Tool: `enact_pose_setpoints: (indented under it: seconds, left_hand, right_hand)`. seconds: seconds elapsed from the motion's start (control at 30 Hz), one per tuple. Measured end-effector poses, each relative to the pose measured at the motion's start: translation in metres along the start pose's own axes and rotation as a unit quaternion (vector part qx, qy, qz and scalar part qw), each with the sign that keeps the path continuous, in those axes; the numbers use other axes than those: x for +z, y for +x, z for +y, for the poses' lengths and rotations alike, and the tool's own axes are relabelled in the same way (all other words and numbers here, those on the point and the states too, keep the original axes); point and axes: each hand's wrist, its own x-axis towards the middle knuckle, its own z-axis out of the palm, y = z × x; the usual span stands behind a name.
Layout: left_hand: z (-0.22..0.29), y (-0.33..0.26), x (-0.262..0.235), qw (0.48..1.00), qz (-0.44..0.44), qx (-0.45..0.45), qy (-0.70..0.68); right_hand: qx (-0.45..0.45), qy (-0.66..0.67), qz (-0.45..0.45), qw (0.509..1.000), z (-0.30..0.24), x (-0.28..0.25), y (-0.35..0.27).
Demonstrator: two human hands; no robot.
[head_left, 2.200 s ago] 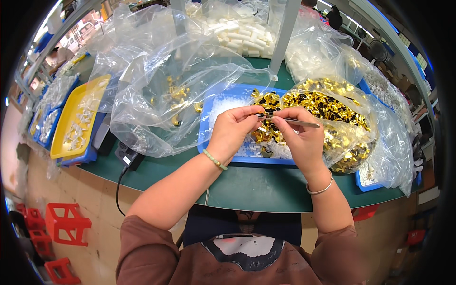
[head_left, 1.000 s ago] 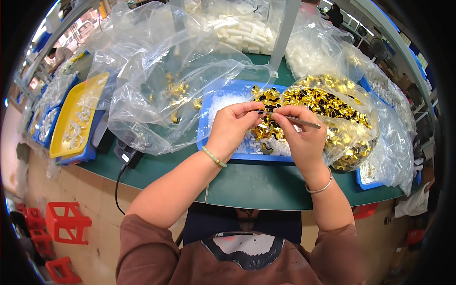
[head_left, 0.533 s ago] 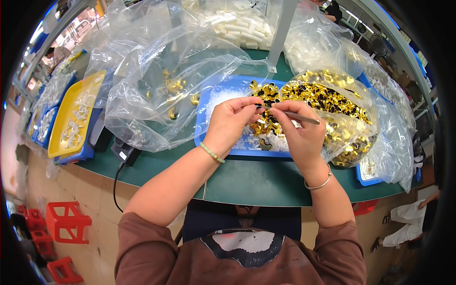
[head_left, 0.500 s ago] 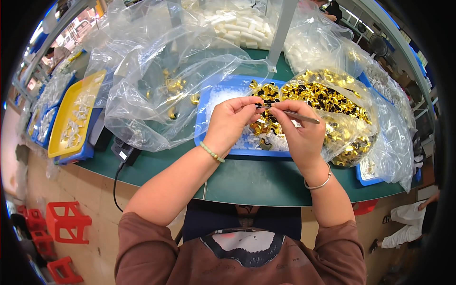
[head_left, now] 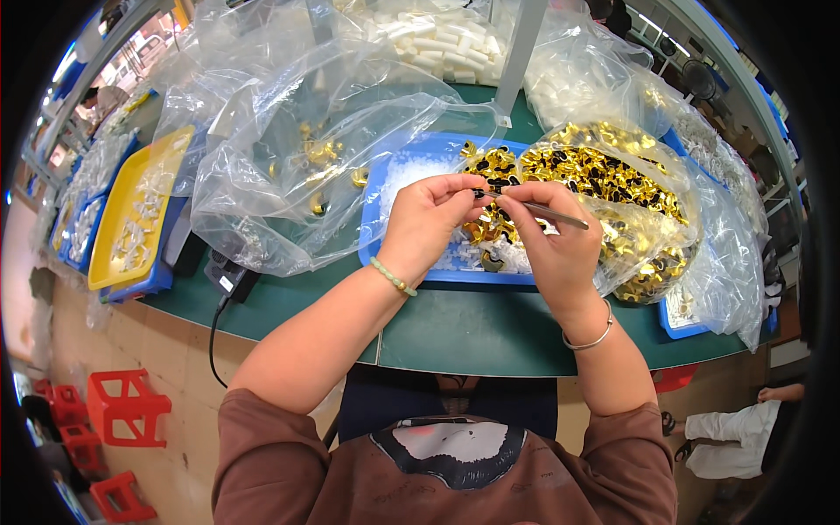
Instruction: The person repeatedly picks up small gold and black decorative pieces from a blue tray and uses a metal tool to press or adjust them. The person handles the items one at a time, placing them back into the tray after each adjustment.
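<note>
Over a blue tray, both my hands meet at their fingertips. My left hand pinches a small black-and-gold piece between thumb and fingers. In my right hand is a pair of metal tweezers, its tip pointing left at that piece; whether the tip touches it is too small to tell. Below the hands, the tray holds small white pieces and loose gold-and-black pieces. A clear bag of gold-and-black pieces lies against the tray's right side.
A large clear plastic bag with a few gold pieces spreads left of the tray. Further left stands a yellow tray, near a black power adapter. White tubes lie at the back beside a metal post. Red stools stand on the floor.
My hands stay nearly in place, fingertips still together over the tray. At the far right, a person in white trousers has shifted position.
</note>
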Motion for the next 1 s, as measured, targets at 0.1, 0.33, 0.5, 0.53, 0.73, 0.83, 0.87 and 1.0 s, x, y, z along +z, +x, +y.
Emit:
enact_pose_setpoints:
  seconds: [0.1, 0.33, 0.5, 0.53, 0.73, 0.83, 0.87, 1.0]
  left_hand:
    - [0.0002, 0.0009, -0.0001, 1.000, -0.001, -0.009, -0.002]
    - [0.0021, 0.0002, 0.0007, 0.995, -0.008, -0.021, -0.097]
    - [0.0055, -0.0005, 0.0000, 0.992, -0.017, -0.028, -0.126]
    - [0.0048, -0.0005, 0.0001, 0.993, -0.017, -0.025, -0.117]
    - [0.0019, 0.0001, -0.0001, 0.997, -0.014, -0.020, -0.077]
    - [0.0019, 0.0000, -0.0001, 0.997, -0.017, -0.020, -0.073]
    - [0.0015, 0.0007, -0.0008, 0.997, -0.020, -0.020, -0.074]
    - [0.0011, 0.0011, -0.0013, 0.997, -0.022, -0.020, -0.071]
  right_hand:
    - [-0.011, -0.015, -0.012, 1.000, 0.0004, -0.0014, 0.0007]
    - [-0.026, 0.017, -0.025, 0.999, -0.0033, -0.0049, 0.0039]
    - [-0.003, 0.030, -0.027, 0.999, -0.0004, -0.0036, 0.0024]
    - [0.007, 0.030, -0.027, 0.999, 0.0008, -0.0032, 0.0018]
    - [0.008, 0.023, -0.035, 0.999, 0.0006, -0.0033, 0.0023]
    - [0.008, 0.022, -0.033, 0.999, -0.0003, -0.0032, 0.0021]
    - [0.006, 0.019, -0.033, 0.999, 0.0002, -0.0031, 0.0023]
    - [0.004, 0.014, -0.027, 1.000, 0.0019, -0.0034, 0.0021]
